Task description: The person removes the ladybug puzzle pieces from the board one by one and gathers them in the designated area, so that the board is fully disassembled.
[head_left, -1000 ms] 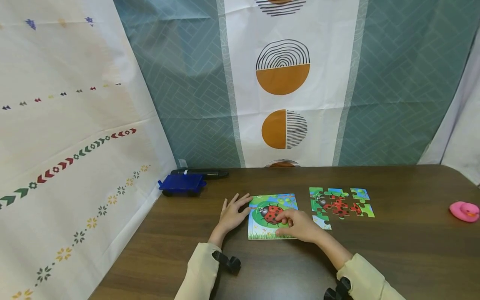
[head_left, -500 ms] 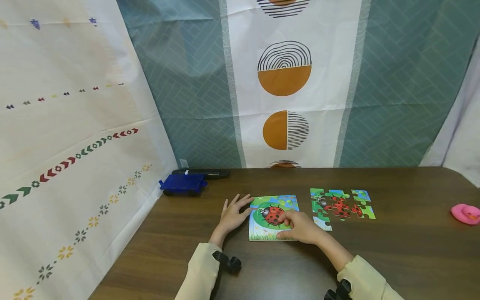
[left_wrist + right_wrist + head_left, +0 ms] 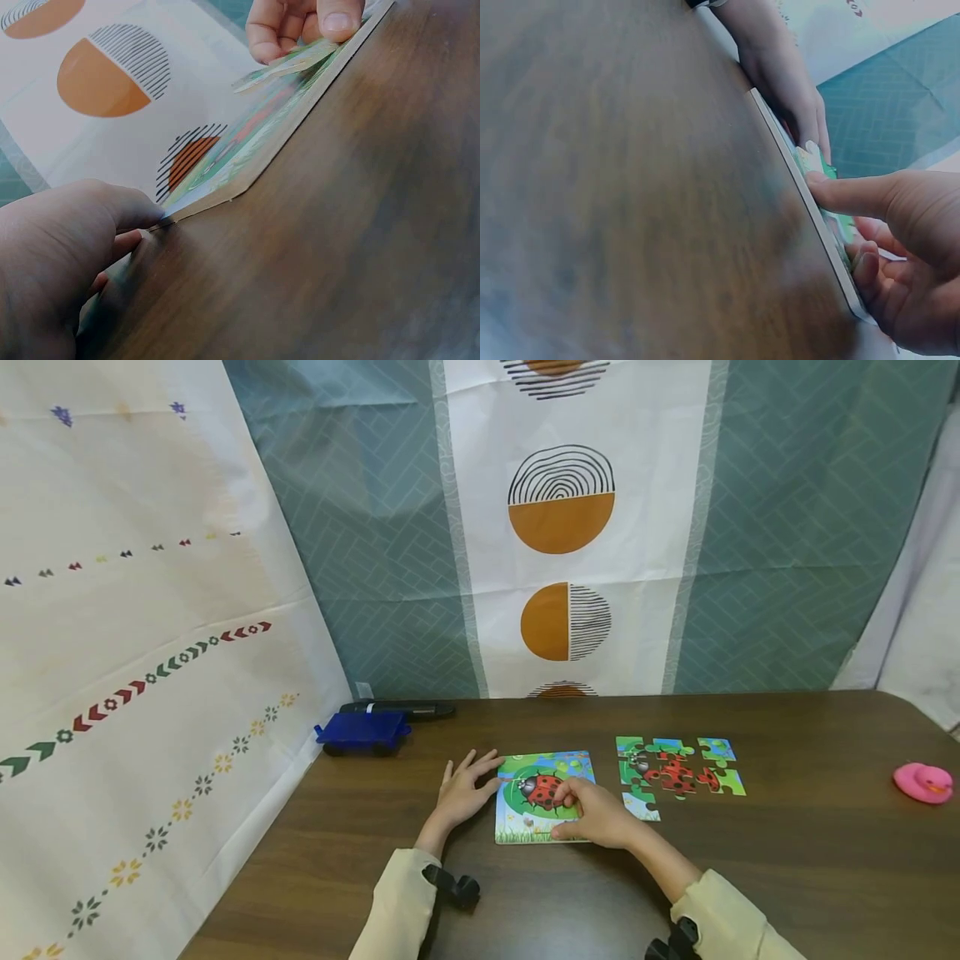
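Note:
A ladybird puzzle board [image 3: 536, 831] lies flat on the brown table [image 3: 787, 860]. My left hand [image 3: 480, 772] rests spread beside it, with the thumb against the board's left edge [image 3: 217, 196]. My right hand [image 3: 567, 810] is on the board's right part. Its thumb and fingers pinch a green puzzle piece [image 3: 289, 66], which is tilted up off the board. In the right wrist view, my right thumb [image 3: 847, 195] presses at the board's rim [image 3: 799, 187], and my left hand [image 3: 787, 82] lies beyond it.
A partly joined set of ladybird pieces [image 3: 675, 772] lies to the right of the board. A blue toy wagon [image 3: 362, 732] and a black marker [image 3: 397, 708] sit at the back left by the patterned curtains. A pink rubber duck [image 3: 924, 782] is at the far right.
My right hand's fingers have closed a little more on the piece over the board. The left hand has stayed where it was.

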Demonstrator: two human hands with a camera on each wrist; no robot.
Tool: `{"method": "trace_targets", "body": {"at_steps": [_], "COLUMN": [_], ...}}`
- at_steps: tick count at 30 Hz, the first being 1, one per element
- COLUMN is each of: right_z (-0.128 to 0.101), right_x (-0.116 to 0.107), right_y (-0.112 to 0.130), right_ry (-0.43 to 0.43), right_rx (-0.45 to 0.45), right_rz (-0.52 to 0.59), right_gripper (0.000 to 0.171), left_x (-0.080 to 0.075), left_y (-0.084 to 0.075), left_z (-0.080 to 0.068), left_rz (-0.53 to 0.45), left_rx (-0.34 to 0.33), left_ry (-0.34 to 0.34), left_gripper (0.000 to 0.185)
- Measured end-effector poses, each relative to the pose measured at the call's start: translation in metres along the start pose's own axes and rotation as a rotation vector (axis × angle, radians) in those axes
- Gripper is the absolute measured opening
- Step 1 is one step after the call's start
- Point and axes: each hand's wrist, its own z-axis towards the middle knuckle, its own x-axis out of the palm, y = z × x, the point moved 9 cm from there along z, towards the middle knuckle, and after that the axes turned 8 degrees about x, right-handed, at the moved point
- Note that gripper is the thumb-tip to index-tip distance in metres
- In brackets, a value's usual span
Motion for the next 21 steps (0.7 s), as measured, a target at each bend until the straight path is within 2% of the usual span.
{"method": "trace_targets", "body": {"at_steps": [5,12,17,21], "right_z": [-0.002,-0.001,-0.004,-0.019], "right_x": [0.000,-0.006,-0.030,-0.059], "right_y": [-0.005,-0.005,-0.014,-0.037], "right_ry": [-0.009,-0.042,-0.115,-0.163], "right_rx": [0.044,0.013,0.059,0.138], "right_rz": [0.101,0.203,0.211,0.201], "right_gripper": [0.036,0.022,0.021,0.026], "left_x": [-0.001,-0.002,-0.002,-0.001], "left_y": [0.000,0.000,0.000,0.000], "left_z": [-0.002,-0.001,0.000,-0.002], "left_rz": [0.000,0.010,0.009,0.005], "left_rx": [-0.001,-0.001,0.002,0.005], "left_ry": [-0.002,-0.005,-0.012,-0.007], "left_gripper": [0.043,0.043,0.043,0.043]}}
